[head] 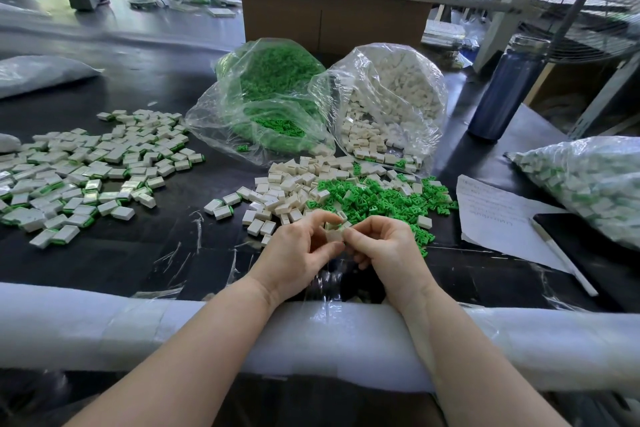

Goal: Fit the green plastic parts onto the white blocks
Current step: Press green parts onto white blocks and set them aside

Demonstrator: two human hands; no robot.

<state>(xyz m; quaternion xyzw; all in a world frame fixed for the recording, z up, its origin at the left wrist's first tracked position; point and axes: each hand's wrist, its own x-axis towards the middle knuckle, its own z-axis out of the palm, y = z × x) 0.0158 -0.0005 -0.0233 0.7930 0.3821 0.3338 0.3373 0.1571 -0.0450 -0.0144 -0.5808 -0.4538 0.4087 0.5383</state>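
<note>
Both hands meet low over the black table. My left hand and my right hand pinch a small white block between their fingertips; a bit of green shows at its top edge. Just beyond the hands lies a loose heap of white blocks and, to its right, a heap of green plastic parts. A wide spread of fitted white-and-green blocks covers the table's left side.
Two open clear bags stand behind the heaps, one of green parts, one of white blocks. A dark blue bottle, a paper sheet, a pen and a full bag lie right. White foam padding lines the near edge.
</note>
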